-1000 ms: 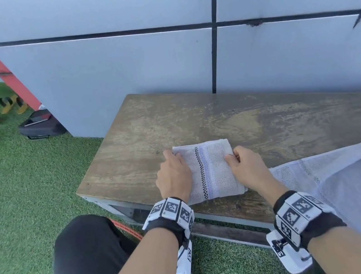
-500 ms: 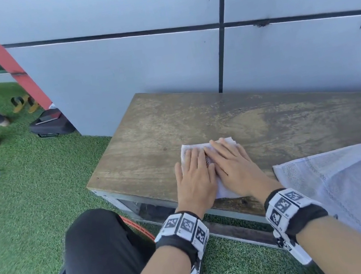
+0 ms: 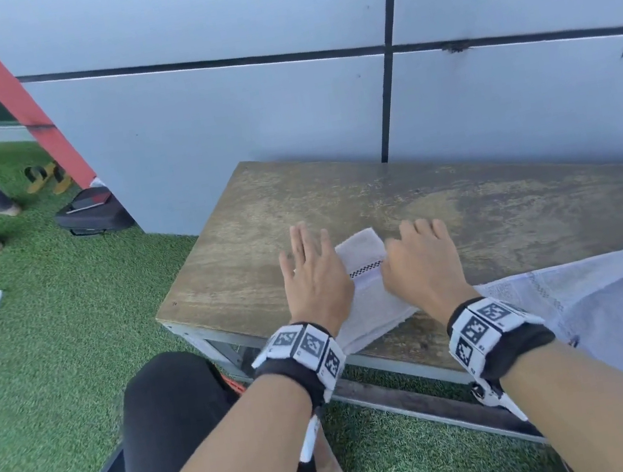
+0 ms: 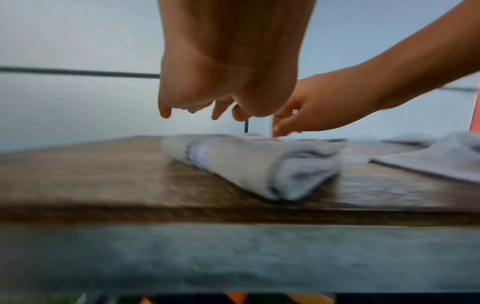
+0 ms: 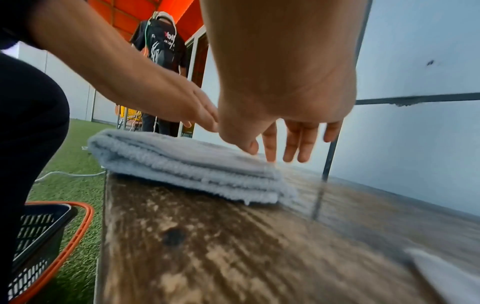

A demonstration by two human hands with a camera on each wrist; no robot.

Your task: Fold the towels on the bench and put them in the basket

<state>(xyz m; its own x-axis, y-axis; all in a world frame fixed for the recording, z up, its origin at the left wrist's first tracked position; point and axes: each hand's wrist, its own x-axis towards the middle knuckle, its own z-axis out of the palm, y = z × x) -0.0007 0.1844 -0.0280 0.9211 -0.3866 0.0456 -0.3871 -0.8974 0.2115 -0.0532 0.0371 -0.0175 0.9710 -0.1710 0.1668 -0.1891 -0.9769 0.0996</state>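
Both hands have slid apart since half a second ago, when they lay side by side flat on the folded towel [image 3: 368, 288]; a strip of cloth with its checked band now shows between them. That towel lies on the bench [image 3: 503, 212], near its front edge and towards its left end. The left hand [image 3: 315, 280] hovers over the towel's left side with fingers straight and spread, gripping nothing (the left wrist view shows its fingertips clear of the cloth). The right hand [image 3: 421, 262] sits over the towel's right side, fingers straight and loose, their tips at or just above the cloth; whether they touch cannot be told. A larger unfolded towel [image 3: 600, 294] drapes over the bench's right end. The basket [image 5: 39, 242], black with an orange rim, stands on the grass [image 3: 48, 321] below the bench's left front corner.
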